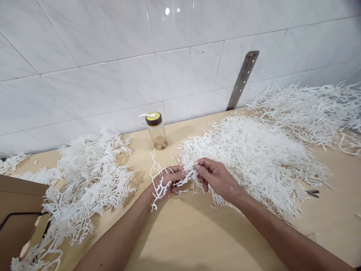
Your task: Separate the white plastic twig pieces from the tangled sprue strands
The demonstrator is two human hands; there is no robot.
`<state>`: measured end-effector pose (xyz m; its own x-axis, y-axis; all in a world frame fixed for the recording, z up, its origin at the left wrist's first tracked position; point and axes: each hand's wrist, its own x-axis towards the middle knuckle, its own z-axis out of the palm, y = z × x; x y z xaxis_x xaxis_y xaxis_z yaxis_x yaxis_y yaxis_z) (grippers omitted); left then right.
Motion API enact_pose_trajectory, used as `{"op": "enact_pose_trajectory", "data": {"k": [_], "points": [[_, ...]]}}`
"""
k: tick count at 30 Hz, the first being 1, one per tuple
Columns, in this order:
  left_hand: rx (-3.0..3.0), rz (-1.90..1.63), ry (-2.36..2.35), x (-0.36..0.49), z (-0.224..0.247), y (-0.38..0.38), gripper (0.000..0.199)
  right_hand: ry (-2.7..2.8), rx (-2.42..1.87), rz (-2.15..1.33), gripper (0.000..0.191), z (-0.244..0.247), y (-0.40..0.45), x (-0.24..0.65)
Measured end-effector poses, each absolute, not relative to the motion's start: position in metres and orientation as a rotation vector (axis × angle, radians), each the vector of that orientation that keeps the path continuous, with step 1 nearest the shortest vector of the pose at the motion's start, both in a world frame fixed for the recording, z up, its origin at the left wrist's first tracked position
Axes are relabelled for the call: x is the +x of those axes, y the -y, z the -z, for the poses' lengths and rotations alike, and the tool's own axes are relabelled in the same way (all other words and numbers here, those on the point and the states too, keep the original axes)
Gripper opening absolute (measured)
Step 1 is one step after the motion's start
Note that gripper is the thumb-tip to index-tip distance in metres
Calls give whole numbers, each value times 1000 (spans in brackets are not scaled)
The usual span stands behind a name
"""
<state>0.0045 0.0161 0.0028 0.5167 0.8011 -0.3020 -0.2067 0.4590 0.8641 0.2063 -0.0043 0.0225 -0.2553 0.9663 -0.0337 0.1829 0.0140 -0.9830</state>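
Note:
My left hand [171,178] is closed around a white branching plastic sprig [160,188], which looks like an artificial coral twig and hangs back over the wrist. Close by on the right, my right hand [213,176] pinches a thin white piece [189,174] between thumb and fingers. I cannot tell whether that piece is joined to the sprig in my left hand. Both hands are at the near left edge of a large heap of small white pieces [254,162]. A looser heap of branched white sprigs [93,177] lies to the left.
A clear bottle [158,133] with a yellow and dark lid stands behind my hands. Longer white sprigs [313,109] are piled at the far right. A metal strip [242,81] leans on the tiled wall. A cardboard box [19,210] is at left; a small dark tool [312,193] lies right.

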Motion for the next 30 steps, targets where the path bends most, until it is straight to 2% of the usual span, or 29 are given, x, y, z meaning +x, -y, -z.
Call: {"op": "enact_pose_trajectory", "data": {"k": [5, 12, 24, 30], "points": [[821, -739, -799, 4, -4, -15, 32, 1538, -1196, -1297, 35, -20, 2, 207], [868, -740, -760, 7, -4, -16, 36, 1520, -1156, -1448, 35, -16, 2, 207], [911, -655, -825, 9, -12, -12, 40, 1767, -1243, -1187, 25, -29, 5, 209], [898, -617, -795, 6, -14, -14, 38, 1722, -1281, -1242, 31, -30, 4, 210]]}}
